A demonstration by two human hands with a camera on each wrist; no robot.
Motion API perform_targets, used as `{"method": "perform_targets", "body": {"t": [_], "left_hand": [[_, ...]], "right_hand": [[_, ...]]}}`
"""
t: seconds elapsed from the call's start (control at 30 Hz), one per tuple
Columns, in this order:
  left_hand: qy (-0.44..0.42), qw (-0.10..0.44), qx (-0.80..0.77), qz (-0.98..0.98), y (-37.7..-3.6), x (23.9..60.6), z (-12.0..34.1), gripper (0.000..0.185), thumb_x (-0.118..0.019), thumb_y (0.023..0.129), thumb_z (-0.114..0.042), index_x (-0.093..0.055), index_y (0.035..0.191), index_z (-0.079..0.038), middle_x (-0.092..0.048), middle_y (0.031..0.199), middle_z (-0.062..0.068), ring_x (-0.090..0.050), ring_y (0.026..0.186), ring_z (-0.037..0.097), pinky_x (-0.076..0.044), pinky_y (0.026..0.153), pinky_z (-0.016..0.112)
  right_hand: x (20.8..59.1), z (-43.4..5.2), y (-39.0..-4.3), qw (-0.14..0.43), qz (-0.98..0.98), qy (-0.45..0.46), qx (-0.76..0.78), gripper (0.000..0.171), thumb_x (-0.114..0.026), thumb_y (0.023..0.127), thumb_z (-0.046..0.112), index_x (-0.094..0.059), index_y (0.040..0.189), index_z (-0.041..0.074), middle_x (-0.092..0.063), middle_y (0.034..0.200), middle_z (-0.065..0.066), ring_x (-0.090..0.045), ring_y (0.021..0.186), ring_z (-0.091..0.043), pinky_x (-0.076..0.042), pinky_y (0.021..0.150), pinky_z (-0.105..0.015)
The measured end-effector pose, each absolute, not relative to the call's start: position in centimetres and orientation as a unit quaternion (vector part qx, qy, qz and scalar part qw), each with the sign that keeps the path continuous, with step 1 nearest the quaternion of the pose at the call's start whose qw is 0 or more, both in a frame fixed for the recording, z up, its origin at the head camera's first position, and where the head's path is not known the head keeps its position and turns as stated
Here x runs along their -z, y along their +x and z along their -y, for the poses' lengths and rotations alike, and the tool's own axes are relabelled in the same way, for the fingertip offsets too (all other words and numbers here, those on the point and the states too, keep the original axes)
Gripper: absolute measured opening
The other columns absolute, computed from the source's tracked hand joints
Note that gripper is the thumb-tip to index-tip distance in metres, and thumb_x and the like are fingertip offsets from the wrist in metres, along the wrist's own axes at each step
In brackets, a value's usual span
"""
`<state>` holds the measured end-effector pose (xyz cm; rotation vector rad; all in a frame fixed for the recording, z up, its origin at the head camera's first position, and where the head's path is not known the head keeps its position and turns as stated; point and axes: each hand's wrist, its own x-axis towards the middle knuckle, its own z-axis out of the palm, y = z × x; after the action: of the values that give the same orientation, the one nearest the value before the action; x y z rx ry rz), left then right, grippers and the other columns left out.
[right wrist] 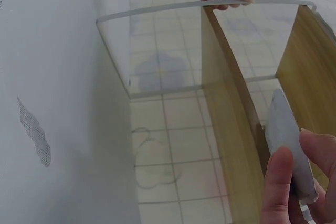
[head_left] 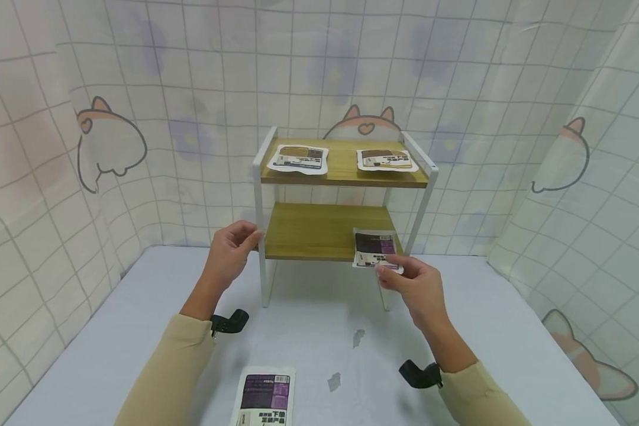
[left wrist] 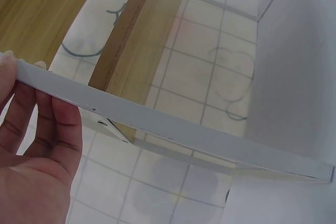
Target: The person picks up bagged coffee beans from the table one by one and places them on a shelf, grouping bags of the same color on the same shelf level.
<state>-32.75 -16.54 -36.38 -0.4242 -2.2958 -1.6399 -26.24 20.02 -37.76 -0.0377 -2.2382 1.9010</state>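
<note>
A two-tier wooden rack (head_left: 341, 163) with a white metal frame stands at the back of the table. My left hand (head_left: 235, 244) grips its left front leg (head_left: 258, 201); in the left wrist view the fingers (left wrist: 58, 124) curl behind the white bar (left wrist: 173, 129). My right hand (head_left: 404, 278) pinches a flat purple packet (head_left: 374, 247) by its near edge. The packet lies on the right front corner of the lower shelf (head_left: 314, 231) and overhangs it. The right wrist view shows the thumb and fingers (right wrist: 281, 182) on the packet's pale edge (right wrist: 283, 124), beside the shelf board.
Two brown-labelled packets (head_left: 299, 158) (head_left: 386, 160) lie flat on the top shelf. Another purple packet (head_left: 264, 397) lies on the pale tablecloth (head_left: 138, 331) near the front edge. Two grey marks (head_left: 358, 337) dot the cloth. Checked curtains with cat prints close in three sides.
</note>
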Motion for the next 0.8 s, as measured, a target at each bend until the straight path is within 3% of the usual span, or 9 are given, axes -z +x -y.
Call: {"method": "perform_targets", "body": {"t": [0.17, 0.57, 0.8], "left_hand": [[-0.152, 0.143, 0.571, 0.794, -32.9, 36.4, 16.5, 0.032, -0.064, 0.102, -0.032, -0.069, 0.115, -0.003, -0.074, 0.111, 0.015, -0.070, 0.091, 0.018, -0.055, 0.093, 0.040], [-0.149, 0.149, 0.568, 0.796, -32.8, 36.4, 16.5, 0.031, -0.064, 0.102, -0.034, -0.070, 0.114, -0.005, -0.074, 0.110, 0.014, -0.069, 0.091, 0.017, -0.055, 0.087, 0.026], [-0.148, 0.148, 0.569, 0.795, -32.8, 36.5, 16.5, 0.033, -0.064, 0.102, -0.035, -0.070, 0.114, -0.005, -0.074, 0.110, 0.014, -0.069, 0.091, 0.018, -0.056, 0.092, 0.040]], "right_hand": [[37.7, -20.0, -26.5, 0.104, 0.755, -0.017, -0.647, 0.048, -0.082, 0.088, 0.030, -0.070, 0.127, 0.004, -0.063, 0.121, -0.018, -0.074, 0.079, -0.012, -0.060, 0.079, -0.023], [37.5, -20.1, -27.2, 0.107, 0.751, -0.014, -0.651, 0.045, -0.081, 0.089, 0.026, -0.070, 0.126, 0.002, -0.066, 0.120, -0.018, -0.074, 0.077, -0.012, -0.061, 0.077, -0.024], [37.4, -20.0, -27.4, 0.104, 0.746, -0.018, -0.657, 0.045, -0.082, 0.089, 0.024, -0.070, 0.125, 0.000, -0.068, 0.115, -0.017, -0.074, 0.076, -0.012, -0.061, 0.077, -0.025]]}}
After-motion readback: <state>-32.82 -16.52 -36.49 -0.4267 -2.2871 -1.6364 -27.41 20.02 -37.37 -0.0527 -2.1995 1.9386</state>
